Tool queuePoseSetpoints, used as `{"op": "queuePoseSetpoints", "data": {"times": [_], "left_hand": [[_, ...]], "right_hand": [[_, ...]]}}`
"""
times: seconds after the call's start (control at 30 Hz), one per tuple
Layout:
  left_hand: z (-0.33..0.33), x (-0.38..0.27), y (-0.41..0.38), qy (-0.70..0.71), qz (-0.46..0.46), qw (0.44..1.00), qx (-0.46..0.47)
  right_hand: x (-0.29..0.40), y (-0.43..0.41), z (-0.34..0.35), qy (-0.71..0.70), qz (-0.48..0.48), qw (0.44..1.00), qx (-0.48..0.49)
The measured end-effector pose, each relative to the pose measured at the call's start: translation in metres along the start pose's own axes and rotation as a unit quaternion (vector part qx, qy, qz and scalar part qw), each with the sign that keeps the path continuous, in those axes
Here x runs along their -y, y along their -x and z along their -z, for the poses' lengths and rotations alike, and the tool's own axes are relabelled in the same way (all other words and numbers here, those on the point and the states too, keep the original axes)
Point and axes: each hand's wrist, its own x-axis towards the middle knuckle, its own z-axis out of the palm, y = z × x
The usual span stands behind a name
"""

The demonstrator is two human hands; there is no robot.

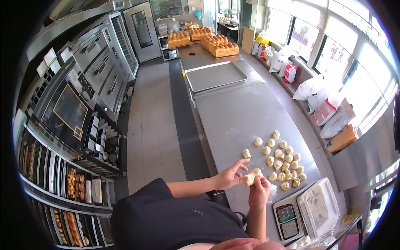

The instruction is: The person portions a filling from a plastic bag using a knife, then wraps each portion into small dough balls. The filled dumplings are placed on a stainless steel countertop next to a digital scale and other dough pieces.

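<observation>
A soft piece of pale dough [254,174] is pinched between the thumb and fingers of my right hand [260,191]. My left hand [230,175] is beside it, thumb against the dough's edge and fingers spread above the steel worktable [231,115]. Just beyond these fingers lies a small lump of dough [246,153]. Several more dough pieces [278,164], some round and smooth, others rough-cut, are scattered to the right. Crumpled clear plastic [272,192] shows behind my right hand. Nearer to me on the right is a digital scale [288,218] with a floury, whitish plastic container [318,206] by its far side.
Farther along the table are an empty metal baking tray [215,76], a dark-handled tool [194,54] and golden loaves [223,48]. Bags [336,114] line the window ledge. Ovens [100,65] and a tray rack [65,175] stand across the aisle to the left.
</observation>
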Motion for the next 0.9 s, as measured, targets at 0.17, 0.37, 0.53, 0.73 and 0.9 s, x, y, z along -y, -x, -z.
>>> {"op": "queuePoseSetpoints", "data": {"times": [0.17, 0.37, 0.53, 0.73, 0.9], "left_hand": [[0.004, -0.019, 0.020, -0.012, -0.011, 0.997, 0.074], [0.009, -0.028, 0.019, 0.082, -0.035, 0.996, 0.020], [0.034, -0.036, 0.024, -0.082, -0.068, 0.991, 0.081], [0.078, -0.030, 0.031, 0.058, -0.023, 0.990, 0.124], [0.112, -0.033, 0.022, -0.029, 0.013, 0.998, 0.059]], "right_hand": [[0.022, 0.040, -0.016, 0.340, 0.099, 0.935, 0.028], [0.020, 0.063, -0.044, 0.022, 0.036, 0.998, 0.039], [0.004, 0.048, -0.066, 0.052, 0.062, 0.997, 0.006], [-0.013, 0.034, -0.113, 0.200, 0.141, 0.966, -0.085], [-0.019, 0.018, -0.148, 0.156, 0.110, 0.982, -0.005]]}}
